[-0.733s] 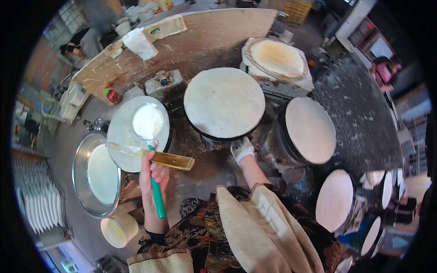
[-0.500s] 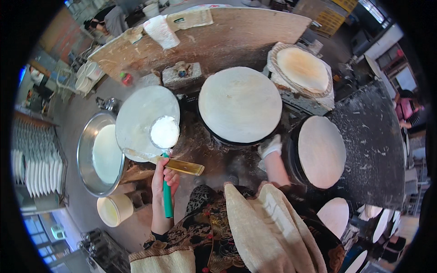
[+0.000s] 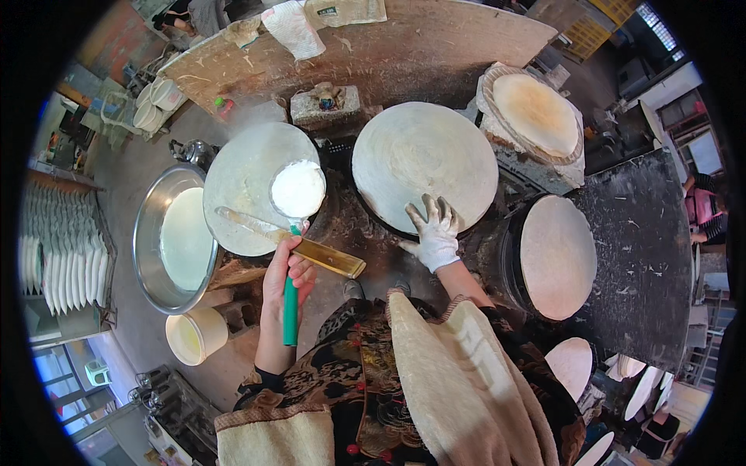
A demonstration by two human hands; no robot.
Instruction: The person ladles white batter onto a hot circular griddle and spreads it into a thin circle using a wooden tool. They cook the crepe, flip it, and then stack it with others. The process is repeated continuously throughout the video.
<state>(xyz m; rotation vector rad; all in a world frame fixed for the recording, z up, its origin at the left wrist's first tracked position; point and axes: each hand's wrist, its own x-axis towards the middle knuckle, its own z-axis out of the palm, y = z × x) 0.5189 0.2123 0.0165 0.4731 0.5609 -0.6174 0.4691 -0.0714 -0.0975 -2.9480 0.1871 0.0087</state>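
My left hand (image 3: 286, 272) is closed around the green handle of a ladle (image 3: 291, 314) and a flat, yellowish scraper (image 3: 330, 257) that crosses it. White batter (image 3: 298, 189) fills the ladle's bowl, which is over the right part of the left round griddle (image 3: 252, 167). A thin pale coating covers that griddle. My right hand (image 3: 437, 235), in a white glove with darkened fingertips, has its fingers spread over the near edge of the middle griddle, where a round pale flatbread (image 3: 420, 159) lies. Whether the fingertips touch it, I cannot tell.
A steel basin (image 3: 142, 233) of white batter and a cream bucket (image 3: 196, 338) stand at left. The right griddle bears another pale round (image 3: 558, 256). Browned flatbread (image 3: 535, 113) lies on a round tray at back right. A wooden board (image 3: 420, 46) borders the far side.
My right hand has moved from the gap beside the right griddle, up and left onto the middle griddle's near edge, its fingers spreading. The left hand keeps its hold; the view has shifted slightly.
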